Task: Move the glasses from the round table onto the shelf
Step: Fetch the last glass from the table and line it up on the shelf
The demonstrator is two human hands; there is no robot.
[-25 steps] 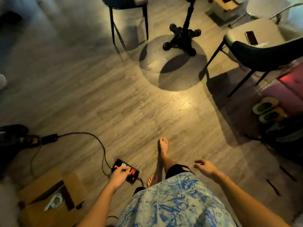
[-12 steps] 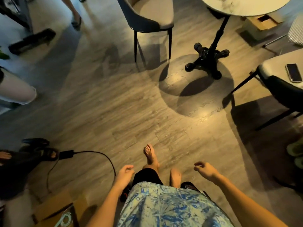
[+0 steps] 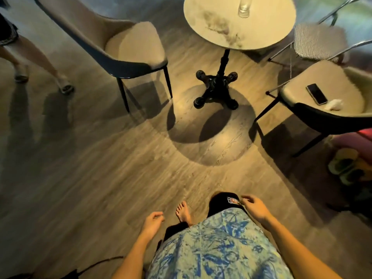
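- Wooden floor (image 3: 100,178) filled most of the view, dim, with one pool of light under the round table (image 3: 217,27) at 12 o'clock.
- One glass (image 3: 244,8) stood on the table top, toward its far right side; only its lower part showed, cut by the top edge of the view. Whether more glasses stood beyond that edge could not be told.
- No shelf was in view.
- A chair (image 3: 132,47) stood at 11 o'clock, just beside the table. Another chair (image 3: 322,97) at 2 o'clock carried a phone (image 3: 316,94) on its seat.
- Another person's legs (image 3: 40,63) showed at 10 o'clock, well apart from the table.
- The left hand (image 3: 152,220) hung low at 6 o'clock, fingers loosely curled, holding nothing.
- The right hand (image 3: 255,207) hung near it at 5 o'clock, fingers relaxed and apart, also empty.
- Both hands were well apart from the glass, with open floor between.
- By my reading, the step in hand was the approach to the table; no glass was picked up yet.
- The next move called for closing on the table between the two chairs, then reaching over the top for the glass, probably with the right hand, and gripping it round its side.
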